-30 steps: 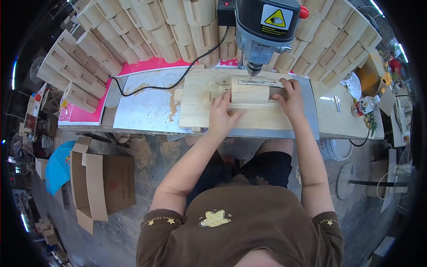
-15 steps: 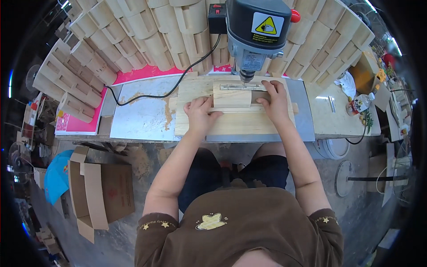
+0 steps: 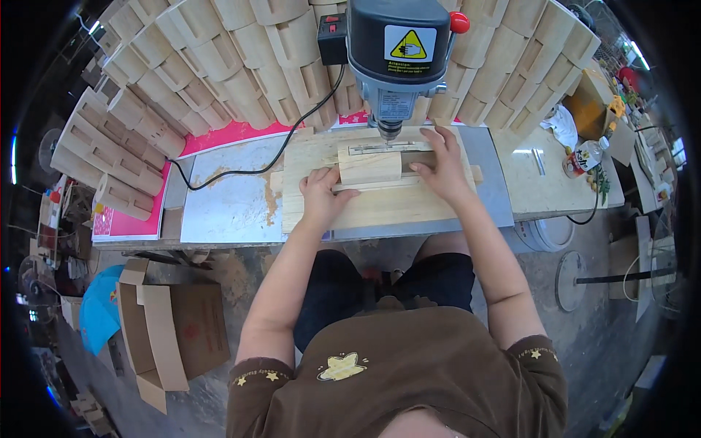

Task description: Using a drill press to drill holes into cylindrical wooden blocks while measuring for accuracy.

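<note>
A pale wooden block [image 3: 371, 167] lies on a flat wooden board [image 3: 398, 208], directly below the chuck [image 3: 389, 130] of a small drill press. Along its upper face runs a narrow slotted strip [image 3: 380, 149]. My left hand [image 3: 323, 198] lies at the block's left end, fingertips against it and the thumb stretched out along the near side. At the opposite end, my right hand [image 3: 444, 166] curves around the block, fingers on the far side and thumb on the near side. The drill tip's contact with the block is too small to make out.
Stacked wooden cylinders with slots [image 3: 292, 51] line the back of the bench. A black cable [image 3: 274, 157] loops across the left side. A bottle [image 3: 584, 157] stands at the right. An open cardboard box [image 3: 197, 328] sits on the floor at the left.
The whole view has shifted slightly, with the drill press and block now further left in the picture. Both hands keep nearly the same places at the block's ends.
</note>
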Action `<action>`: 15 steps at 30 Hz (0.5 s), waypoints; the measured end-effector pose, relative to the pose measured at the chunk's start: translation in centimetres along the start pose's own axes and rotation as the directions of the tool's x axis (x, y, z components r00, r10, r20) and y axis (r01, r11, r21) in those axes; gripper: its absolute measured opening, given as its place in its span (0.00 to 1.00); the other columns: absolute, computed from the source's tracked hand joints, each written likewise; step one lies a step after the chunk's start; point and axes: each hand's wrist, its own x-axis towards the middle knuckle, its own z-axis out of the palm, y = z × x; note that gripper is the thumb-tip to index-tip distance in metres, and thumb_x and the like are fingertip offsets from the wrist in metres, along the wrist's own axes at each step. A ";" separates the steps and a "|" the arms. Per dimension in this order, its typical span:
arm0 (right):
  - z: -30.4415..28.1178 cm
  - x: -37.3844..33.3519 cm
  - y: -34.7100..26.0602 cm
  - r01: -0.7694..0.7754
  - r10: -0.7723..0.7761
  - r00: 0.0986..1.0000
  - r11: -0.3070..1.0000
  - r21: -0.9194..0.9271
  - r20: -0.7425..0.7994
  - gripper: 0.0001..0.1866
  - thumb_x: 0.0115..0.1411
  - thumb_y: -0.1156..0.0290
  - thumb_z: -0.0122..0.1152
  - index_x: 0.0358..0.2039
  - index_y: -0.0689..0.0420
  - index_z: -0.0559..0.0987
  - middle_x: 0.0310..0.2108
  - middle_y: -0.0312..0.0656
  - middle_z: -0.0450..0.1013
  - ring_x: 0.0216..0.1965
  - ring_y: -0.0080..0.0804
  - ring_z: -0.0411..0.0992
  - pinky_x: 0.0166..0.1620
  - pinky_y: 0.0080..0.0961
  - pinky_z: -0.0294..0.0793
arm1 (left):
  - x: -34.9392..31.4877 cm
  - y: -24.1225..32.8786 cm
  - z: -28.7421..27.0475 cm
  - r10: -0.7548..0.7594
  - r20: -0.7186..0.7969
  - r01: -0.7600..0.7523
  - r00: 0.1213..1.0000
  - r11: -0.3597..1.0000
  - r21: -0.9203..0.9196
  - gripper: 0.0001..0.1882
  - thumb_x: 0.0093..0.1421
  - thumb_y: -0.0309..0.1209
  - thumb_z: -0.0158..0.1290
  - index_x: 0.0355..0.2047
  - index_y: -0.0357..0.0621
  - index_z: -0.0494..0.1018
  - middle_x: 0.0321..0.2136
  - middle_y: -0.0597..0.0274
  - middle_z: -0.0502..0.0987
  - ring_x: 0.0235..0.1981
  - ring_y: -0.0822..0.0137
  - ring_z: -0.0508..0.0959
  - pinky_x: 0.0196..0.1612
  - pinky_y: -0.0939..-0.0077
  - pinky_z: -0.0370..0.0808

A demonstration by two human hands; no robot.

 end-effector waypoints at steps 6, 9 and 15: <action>-8.4 9.9 -2.8 0.278 -0.026 0.884 0.833 0.479 -0.468 0.19 0.55 0.65 0.59 0.46 0.57 0.71 0.41 0.51 0.71 0.41 0.41 0.70 0.46 0.31 0.68 | -0.4 0.0 -0.2 0.003 -0.031 -0.004 1.000 1.000 -0.012 0.24 0.38 0.37 0.66 0.39 0.50 0.76 0.26 0.69 0.70 0.37 0.63 0.69 0.46 0.64 0.57; -10.9 13.2 -6.4 0.154 0.008 0.948 0.861 0.484 -0.317 0.20 0.60 0.63 0.53 0.51 0.57 0.69 0.40 0.37 0.69 0.39 0.23 0.67 0.42 0.23 0.68 | -0.4 -0.1 0.2 0.045 -0.078 -0.046 0.996 0.999 -0.012 0.24 0.37 0.36 0.66 0.38 0.49 0.77 0.24 0.68 0.70 0.34 0.63 0.69 0.44 0.65 0.60; -13.0 12.0 -9.3 0.017 0.052 0.985 0.920 0.391 -0.166 0.16 0.62 0.61 0.50 0.35 0.63 0.76 0.26 0.39 0.72 0.29 0.26 0.70 0.34 0.24 0.69 | -0.2 -0.2 0.3 0.063 -0.095 -0.067 0.993 0.997 -0.034 0.23 0.36 0.34 0.67 0.36 0.47 0.77 0.22 0.66 0.69 0.29 0.63 0.70 0.36 0.67 0.64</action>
